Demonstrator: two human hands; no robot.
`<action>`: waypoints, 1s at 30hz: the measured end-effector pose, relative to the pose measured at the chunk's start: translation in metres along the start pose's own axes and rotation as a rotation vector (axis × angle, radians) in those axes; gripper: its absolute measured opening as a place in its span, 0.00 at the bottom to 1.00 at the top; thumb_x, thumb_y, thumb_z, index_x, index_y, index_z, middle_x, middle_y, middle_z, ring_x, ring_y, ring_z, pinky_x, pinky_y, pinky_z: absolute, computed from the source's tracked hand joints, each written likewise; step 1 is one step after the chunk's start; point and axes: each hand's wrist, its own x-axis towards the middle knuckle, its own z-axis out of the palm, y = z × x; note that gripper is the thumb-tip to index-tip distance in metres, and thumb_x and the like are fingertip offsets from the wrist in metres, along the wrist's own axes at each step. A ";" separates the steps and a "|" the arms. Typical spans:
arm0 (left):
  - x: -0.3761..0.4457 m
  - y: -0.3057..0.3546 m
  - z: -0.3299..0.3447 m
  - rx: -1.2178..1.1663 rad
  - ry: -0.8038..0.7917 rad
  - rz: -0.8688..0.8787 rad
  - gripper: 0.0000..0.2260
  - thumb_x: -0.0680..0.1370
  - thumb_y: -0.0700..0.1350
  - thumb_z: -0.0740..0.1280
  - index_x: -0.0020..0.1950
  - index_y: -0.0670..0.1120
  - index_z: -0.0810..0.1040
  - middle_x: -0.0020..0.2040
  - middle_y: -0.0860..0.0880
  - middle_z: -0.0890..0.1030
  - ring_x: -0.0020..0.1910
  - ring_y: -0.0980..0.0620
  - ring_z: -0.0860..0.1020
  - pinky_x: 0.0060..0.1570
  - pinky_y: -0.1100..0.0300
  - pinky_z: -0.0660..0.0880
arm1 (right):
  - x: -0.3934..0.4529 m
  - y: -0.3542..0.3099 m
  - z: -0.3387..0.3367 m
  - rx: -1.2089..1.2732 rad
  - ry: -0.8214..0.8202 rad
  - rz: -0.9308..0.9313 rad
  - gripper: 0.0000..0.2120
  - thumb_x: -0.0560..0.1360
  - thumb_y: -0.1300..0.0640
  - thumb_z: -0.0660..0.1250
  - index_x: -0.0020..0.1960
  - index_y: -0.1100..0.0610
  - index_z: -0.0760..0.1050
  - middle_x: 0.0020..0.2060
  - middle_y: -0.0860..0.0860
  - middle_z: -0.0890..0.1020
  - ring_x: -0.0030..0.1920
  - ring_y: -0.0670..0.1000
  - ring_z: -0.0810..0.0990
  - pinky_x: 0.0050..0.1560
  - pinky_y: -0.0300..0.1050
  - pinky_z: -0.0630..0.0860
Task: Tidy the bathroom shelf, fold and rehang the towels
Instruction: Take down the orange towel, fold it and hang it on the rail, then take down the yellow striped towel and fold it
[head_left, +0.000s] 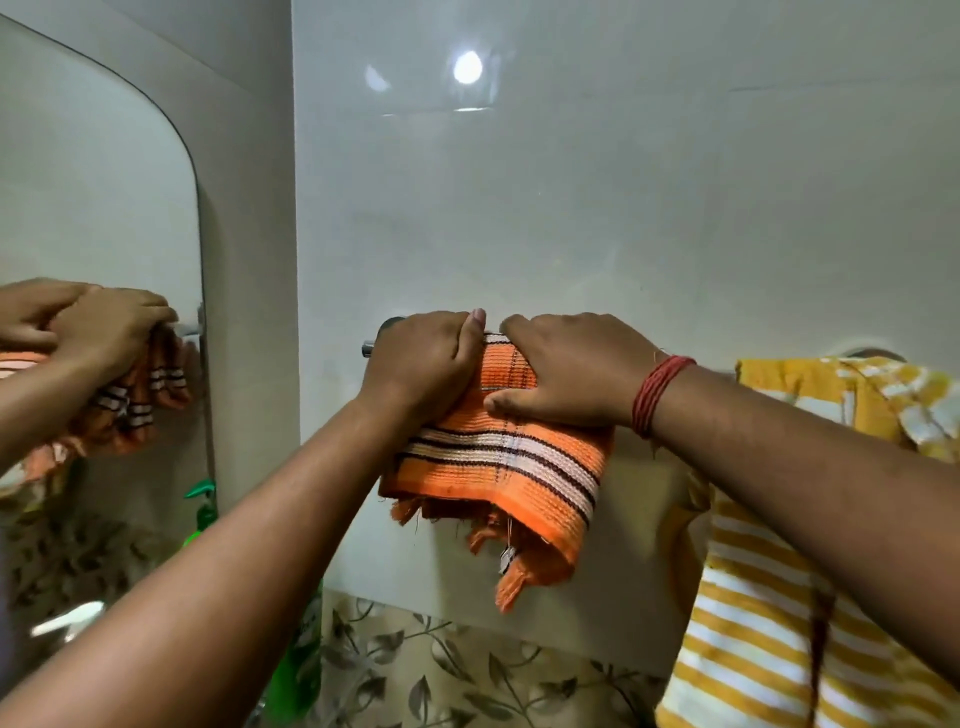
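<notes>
The folded orange towel (493, 457) is gripped over the rail (370, 347) by curled fingers of the left hand (421, 364) and right hand (566, 374), and is best smoothed evenly below them.

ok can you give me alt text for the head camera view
Two hands, left hand and right hand, press a folded orange striped towel over a wall-mounted towel bar. A yellow striped towel hangs to the right, and a mirror at left reflects the hands.
</notes>
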 end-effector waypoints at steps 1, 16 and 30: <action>0.000 -0.001 0.000 -0.003 0.007 0.008 0.20 0.85 0.52 0.50 0.37 0.50 0.70 0.34 0.53 0.73 0.36 0.49 0.72 0.40 0.55 0.59 | 0.000 0.000 0.001 0.006 0.013 -0.003 0.34 0.71 0.26 0.56 0.65 0.50 0.65 0.55 0.51 0.80 0.51 0.56 0.80 0.42 0.47 0.71; -0.002 0.000 0.001 -0.071 0.010 -0.076 0.16 0.82 0.51 0.55 0.48 0.46 0.79 0.46 0.46 0.82 0.46 0.45 0.77 0.42 0.53 0.67 | -0.045 0.022 -0.010 0.020 0.045 0.084 0.32 0.74 0.28 0.55 0.70 0.48 0.63 0.55 0.53 0.79 0.51 0.55 0.80 0.44 0.48 0.77; -0.066 0.251 0.037 -0.646 -0.148 -0.323 0.19 0.80 0.55 0.66 0.66 0.49 0.69 0.64 0.48 0.75 0.60 0.51 0.77 0.61 0.51 0.75 | -0.233 0.093 -0.011 0.425 0.791 0.799 0.21 0.74 0.46 0.67 0.61 0.59 0.72 0.60 0.58 0.72 0.60 0.61 0.73 0.60 0.53 0.71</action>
